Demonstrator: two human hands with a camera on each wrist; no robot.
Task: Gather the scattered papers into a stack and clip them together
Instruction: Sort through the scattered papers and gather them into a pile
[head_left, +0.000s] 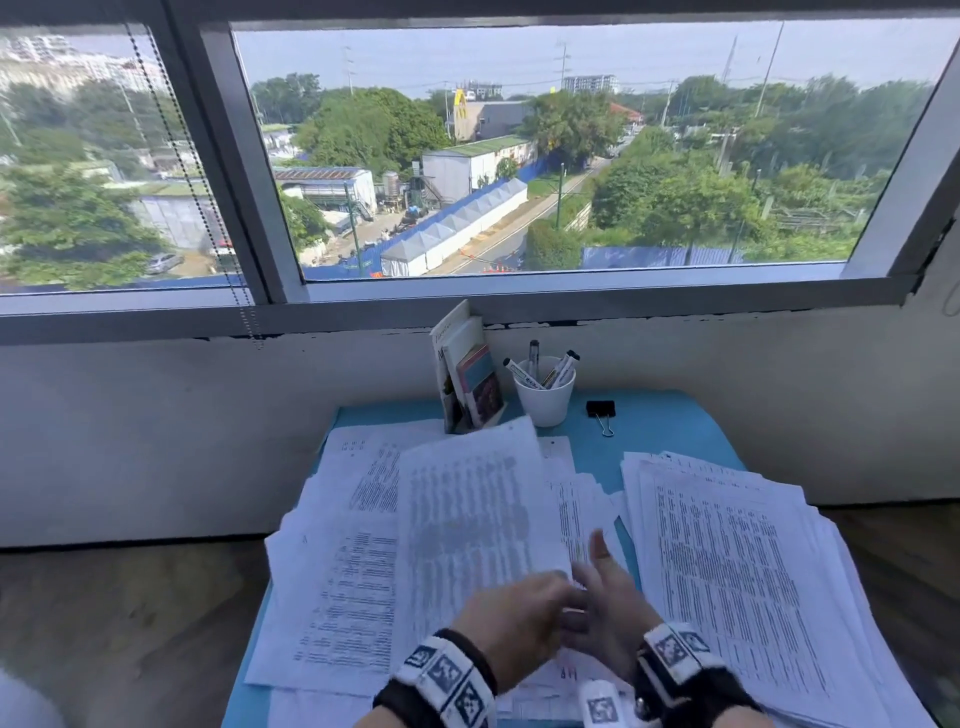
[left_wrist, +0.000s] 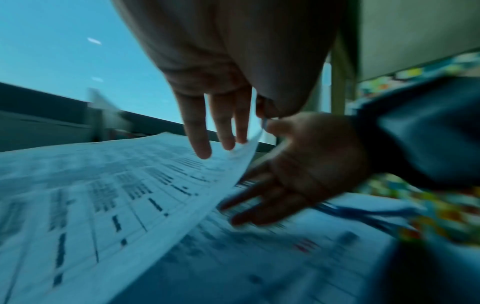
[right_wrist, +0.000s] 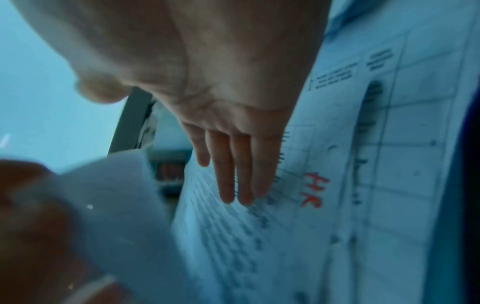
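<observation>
— Well, where were the papers at that moment?

— Spread over the small blue-topped table (head_left: 675, 431) below the window. A thick, roughly squared pile of white printed sheets (head_left: 737, 577) lay on its right side, and looser overlapping white printed pages (head_left: 343, 571) covered the left and middle.

— And the hands?

— Both were low at the near edge, close together. The left hand (head_left: 514, 618) had one white printed sheet (head_left: 467, 504) lifted by its near right corner, so the page rose off the others and slanted up toward the window. In the left wrist view the thumb and forefinger pinched that corner while the other left fingers (left_wrist: 200, 135) hung fairly straight over the page (left_wrist: 130, 185).

— Was the right hand holding anything?

— No. The right hand (head_left: 602, 608) was spread, its fingers straight and angled down, just beside the lifted corner. The right wrist view showed those right fingers (right_wrist: 233, 174) extended over a gridded page marked with red handwriting (right_wrist: 389, 185). It was blurred, so I could not tell whether the tips touched the paper.

— Where was the clip?

— The black metal binder clip (head_left: 601, 413) lay on bare blue tabletop at the back, well apart from both hands, just right of a white cup of marker pens (head_left: 544, 397). A few upright booklets (head_left: 467, 374) stood left of the cup.
</observation>
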